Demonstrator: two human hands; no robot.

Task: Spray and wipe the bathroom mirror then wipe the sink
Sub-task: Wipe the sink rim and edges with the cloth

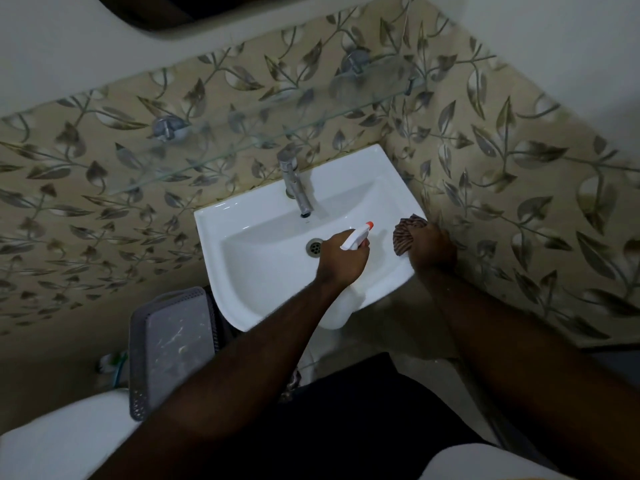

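A white wall-hung sink [242, 216] sits below me, with a chrome tap [294, 183] at its back and a metal drain [314, 247] in the bowl. My left hand [341, 259] is closed around a white spray bottle [356, 236] with an orange nozzle, held over the bowl and pointing right. My right hand [431, 249] presses a brown striped cloth [407, 235] against the sink's right rim. A dark corner of the mirror [162, 8] shows at the top left edge.
A glass shelf [263, 133] on two chrome brackets runs along the leaf-patterned tile wall above the sink. A grey perforated basket [173, 344] stands left of the sink, above a white toilet part [59, 441]. The right wall meets the sink's side.
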